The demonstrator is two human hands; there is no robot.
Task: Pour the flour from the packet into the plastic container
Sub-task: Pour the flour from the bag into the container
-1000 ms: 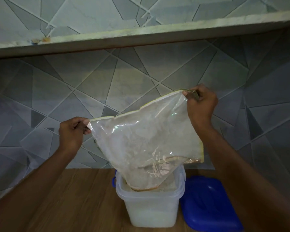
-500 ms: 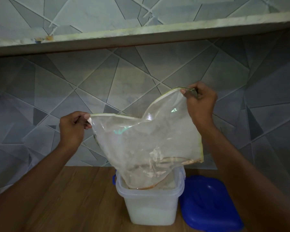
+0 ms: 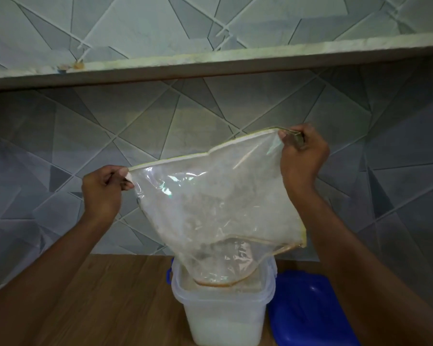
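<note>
Packet (image 3: 210,208) mouth-down in plastic container (image 3: 223,320); left hand (image 3: 103,193), right hand (image 3: 303,156) pinch corners

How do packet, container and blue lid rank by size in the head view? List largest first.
1. packet.
2. container and blue lid: unsure, the lid is partly hidden by an arm.

Your left arm (image 3: 48,283) and right arm (image 3: 365,258) reach up. Your left hand (image 3: 103,193) pinches a packet (image 3: 210,208) corner; your right hand (image 3: 303,156), higher, grips the other corner.
</note>
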